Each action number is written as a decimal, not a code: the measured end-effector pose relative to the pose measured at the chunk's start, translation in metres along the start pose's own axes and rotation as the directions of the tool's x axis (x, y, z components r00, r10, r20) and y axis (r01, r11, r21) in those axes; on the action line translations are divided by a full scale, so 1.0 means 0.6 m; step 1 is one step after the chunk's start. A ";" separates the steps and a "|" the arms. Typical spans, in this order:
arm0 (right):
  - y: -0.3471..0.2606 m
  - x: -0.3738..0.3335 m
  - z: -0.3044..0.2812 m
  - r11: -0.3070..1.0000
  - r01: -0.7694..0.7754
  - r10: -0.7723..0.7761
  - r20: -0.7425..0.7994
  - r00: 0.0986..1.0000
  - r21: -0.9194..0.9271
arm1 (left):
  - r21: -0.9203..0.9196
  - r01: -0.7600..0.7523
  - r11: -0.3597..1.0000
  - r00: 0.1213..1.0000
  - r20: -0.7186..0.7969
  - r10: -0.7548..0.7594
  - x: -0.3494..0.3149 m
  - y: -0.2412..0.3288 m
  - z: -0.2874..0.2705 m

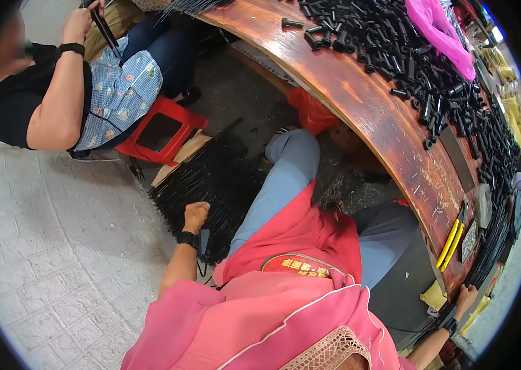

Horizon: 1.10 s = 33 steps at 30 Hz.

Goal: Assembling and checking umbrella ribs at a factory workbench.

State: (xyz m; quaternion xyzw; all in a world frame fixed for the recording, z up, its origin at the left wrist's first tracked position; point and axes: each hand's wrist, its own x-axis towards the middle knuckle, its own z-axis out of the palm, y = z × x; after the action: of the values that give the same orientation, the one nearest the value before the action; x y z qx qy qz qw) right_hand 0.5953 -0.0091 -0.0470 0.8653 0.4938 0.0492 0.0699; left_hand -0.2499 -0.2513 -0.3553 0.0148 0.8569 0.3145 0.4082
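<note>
Two hands, well apart. My right hand (467,299) is at the near end of the bundle of thin black strips (496,253) on the right end of the bench (359,92); fingers look bent against it, but I can't tell how tight they are or how many strips, if any, they've got. Left hand (196,217) is low on my left, fingers curled in, nothing visible in it; can't tell if a thin strip is hidden in the palm. Doing this well, my judgement: pinch near the strip ends, keep them parallel, draw along their length, not sideways; long thin stock probably snags and fans out. Low wrist, so the rest of the bundle isn't dragged. Watch the yellow-handled tool (447,246) lying near it, could foot-foul a strip. Positions: the bundle runs from my right hand away from me along the bench's right side, passing the grey block (484,205). Heap of black tubular parts (390,46) is further up the bench, well apart from that hand. Second lot of black strips (205,176) lies down by my left leg; left hand overlaps its edge in view, contact unclear.
</note>
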 end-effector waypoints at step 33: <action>0.089 0.084 0.001 0.897 -0.150 0.117 0.102 0.988 0.416 | -0.174 0.363 0.915 0.927 0.169 -0.335 -0.147 -0.302 0.065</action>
State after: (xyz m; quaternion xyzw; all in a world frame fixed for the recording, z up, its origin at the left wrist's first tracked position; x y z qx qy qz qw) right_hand 0.6664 0.0074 -0.0374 0.8929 0.4293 -0.0865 -0.1044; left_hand -0.1220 -0.4007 -0.4125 -0.1590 0.7795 0.3201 0.5144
